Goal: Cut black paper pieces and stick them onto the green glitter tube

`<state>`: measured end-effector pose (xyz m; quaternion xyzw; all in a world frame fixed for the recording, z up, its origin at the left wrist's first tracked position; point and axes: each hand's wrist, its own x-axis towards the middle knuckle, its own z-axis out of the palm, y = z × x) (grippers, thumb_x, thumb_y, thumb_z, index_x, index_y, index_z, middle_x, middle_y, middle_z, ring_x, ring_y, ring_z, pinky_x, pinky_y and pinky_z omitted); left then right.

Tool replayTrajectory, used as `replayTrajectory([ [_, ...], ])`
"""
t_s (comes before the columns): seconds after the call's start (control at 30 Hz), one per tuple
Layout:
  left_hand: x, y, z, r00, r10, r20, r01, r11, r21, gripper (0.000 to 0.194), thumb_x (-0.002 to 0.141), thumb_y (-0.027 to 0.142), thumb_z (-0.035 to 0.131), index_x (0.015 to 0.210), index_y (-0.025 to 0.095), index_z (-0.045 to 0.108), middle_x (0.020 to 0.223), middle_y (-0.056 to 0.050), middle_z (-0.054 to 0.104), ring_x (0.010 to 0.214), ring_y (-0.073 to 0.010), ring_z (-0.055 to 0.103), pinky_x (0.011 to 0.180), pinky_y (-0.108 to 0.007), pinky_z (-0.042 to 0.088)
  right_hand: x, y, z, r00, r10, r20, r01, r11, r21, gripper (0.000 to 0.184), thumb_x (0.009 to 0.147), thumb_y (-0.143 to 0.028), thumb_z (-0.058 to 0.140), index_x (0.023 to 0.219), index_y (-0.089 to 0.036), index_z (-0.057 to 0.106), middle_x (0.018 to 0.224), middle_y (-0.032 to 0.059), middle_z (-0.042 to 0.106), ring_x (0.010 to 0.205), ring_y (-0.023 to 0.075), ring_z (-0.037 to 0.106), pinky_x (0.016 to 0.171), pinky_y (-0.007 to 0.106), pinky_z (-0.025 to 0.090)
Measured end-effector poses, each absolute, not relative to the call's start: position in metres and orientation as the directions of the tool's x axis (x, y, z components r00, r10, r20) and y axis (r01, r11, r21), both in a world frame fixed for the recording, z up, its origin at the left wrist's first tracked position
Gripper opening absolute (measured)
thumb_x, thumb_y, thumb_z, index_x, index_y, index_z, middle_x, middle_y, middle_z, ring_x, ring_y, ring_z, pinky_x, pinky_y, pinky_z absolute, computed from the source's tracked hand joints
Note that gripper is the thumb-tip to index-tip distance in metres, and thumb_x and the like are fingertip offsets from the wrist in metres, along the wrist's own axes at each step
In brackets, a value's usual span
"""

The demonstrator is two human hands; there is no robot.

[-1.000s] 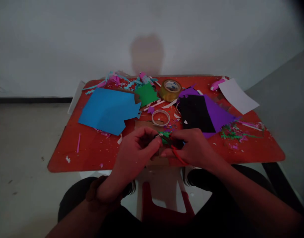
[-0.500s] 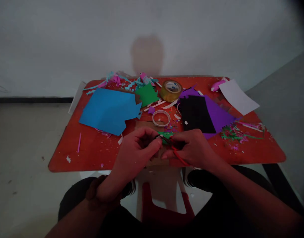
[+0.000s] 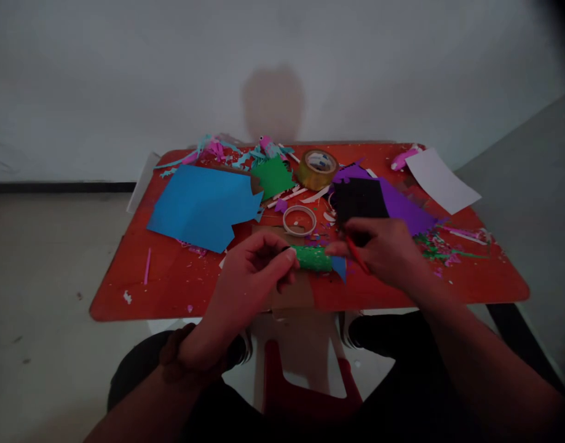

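Note:
My left hand is closed in a pinch, thumb against forefinger, on a small dark piece that is mostly hidden by the fingers. Just behind those fingertips lies a green paper roll with a blue tail-shaped piece at its right end. Scissors with red handles are gripped in my right hand, which hovers right of the roll; their blades are hard to see. Under the roll is a brown cardboard piece.
On the red table lie a blue sheet, green paper, black paper, purple paper and a white sheet. A wide tape roll and a thin tape ring sit mid-table among scraps.
My right hand has moved right and slightly up with the scissors, away from my left fingertips. The green roll and its blue end now show more. My left hand has barely moved.

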<state>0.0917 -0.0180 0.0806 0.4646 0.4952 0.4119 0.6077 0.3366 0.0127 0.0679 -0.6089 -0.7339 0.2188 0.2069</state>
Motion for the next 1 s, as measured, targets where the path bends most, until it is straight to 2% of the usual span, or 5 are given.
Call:
replayTrajectory([
  [0.17, 0.093, -0.017, 0.076, 0.186, 0.965, -0.186, -0.015, 0.192, 0.981, 0.019, 0.097, 0.037, 0.076, 0.092, 0.019, 0.071, 0.078, -0.001, 0.072, 0.064, -0.0110, 0.062, 0.059, -0.023, 0.051, 0.379, 0.045, 0.052, 0.101, 0.988, -0.118, 0.995, -0.099, 0.026, 0.034, 0.093, -0.048, 0.072, 0.104, -0.017, 0.078, 0.099, 0.0183, 0.078, 0.082, 0.0296, 0.068, 0.064, 0.034, 0.035],
  [0.43, 0.095, -0.019, 0.076, 0.183, 0.969, -0.165, -0.006, 0.169, 0.986, 0.016, 0.095, 0.034, 0.079, 0.092, 0.020, 0.071, 0.071, 0.004, 0.065, 0.059, -0.0086, 0.058, 0.057, -0.022, 0.047, 0.381, 0.045, 0.039, 0.096, 0.980, -0.172, 0.992, -0.080, 0.098, 0.027, 0.100, -0.032, 0.066, 0.111, -0.013, 0.082, 0.102, 0.0246, 0.080, 0.091, 0.0360, 0.075, 0.071, 0.038, 0.044],
  [0.57, 0.097, -0.021, 0.078, 0.164, 0.971, -0.177, -0.001, 0.179, 0.984, 0.018, 0.091, 0.032, 0.081, 0.089, 0.020, 0.068, 0.071, 0.003, 0.066, 0.060, -0.0094, 0.059, 0.058, -0.022, 0.050, 0.342, 0.015, 0.063, -0.112, 0.983, 0.143, 0.923, 0.157, -0.351, 0.025, 0.103, -0.033, 0.062, 0.106, -0.019, 0.082, 0.103, 0.0138, 0.083, 0.088, 0.0274, 0.076, 0.073, 0.034, 0.049],
  [0.67, 0.098, -0.022, 0.080, 0.149, 0.973, -0.177, -0.001, 0.179, 0.984, 0.019, 0.088, 0.032, 0.084, 0.087, 0.020, 0.068, 0.073, 0.003, 0.067, 0.063, -0.0107, 0.061, 0.060, -0.022, 0.051, 0.307, -0.009, 0.075, -0.299, 0.921, 0.249, 0.536, 0.378, -0.754, 0.017, 0.101, -0.031, 0.066, 0.102, -0.021, 0.080, 0.096, 0.0056, 0.082, 0.080, 0.0185, 0.073, 0.069, 0.028, 0.052],
  [1.0, 0.097, -0.028, 0.083, 0.166, 0.968, -0.190, -0.038, 0.199, 0.979, 0.014, 0.092, 0.032, 0.078, 0.088, 0.020, 0.073, 0.078, 0.001, 0.074, 0.062, -0.0112, 0.067, 0.059, -0.022, 0.055, 0.283, -0.020, 0.072, -0.205, 0.932, 0.299, 0.347, 0.355, -0.868, 0.009, 0.091, -0.017, 0.070, 0.083, -0.019, 0.074, 0.072, -0.0011, 0.074, 0.060, 0.0104, 0.061, 0.054, 0.021, 0.044],
])
